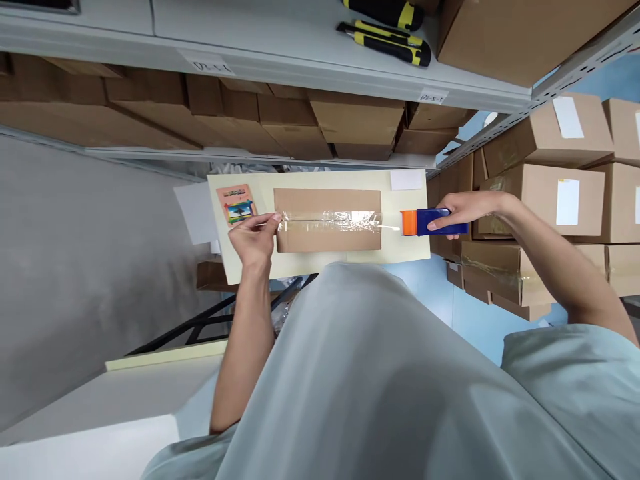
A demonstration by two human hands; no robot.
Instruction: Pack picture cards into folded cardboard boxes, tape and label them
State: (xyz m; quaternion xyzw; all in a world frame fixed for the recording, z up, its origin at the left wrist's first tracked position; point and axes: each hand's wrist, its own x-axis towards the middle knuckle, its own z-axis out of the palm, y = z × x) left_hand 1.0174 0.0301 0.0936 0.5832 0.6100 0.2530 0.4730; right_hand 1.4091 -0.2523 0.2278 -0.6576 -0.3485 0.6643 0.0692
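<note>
A flat brown cardboard box (327,201) lies on a pale yellow table (320,179). A strip of clear tape (330,223) runs along its middle seam. My left hand (255,237) is closed, pinching the tape's end at the box's left edge. My right hand (465,212) grips a blue and orange tape dispenser (423,222) just past the box's right edge, with the tape stretched to it. A small orange picture card (236,204) lies on the table left of the box.
Shelves of brown cardboard boxes (545,167) stand to the right and behind the table. Yellow and black utility knives (390,43) lie on a grey shelf (280,40) above. A white label (406,179) sits on the table's far corner. My grey shirt fills the foreground.
</note>
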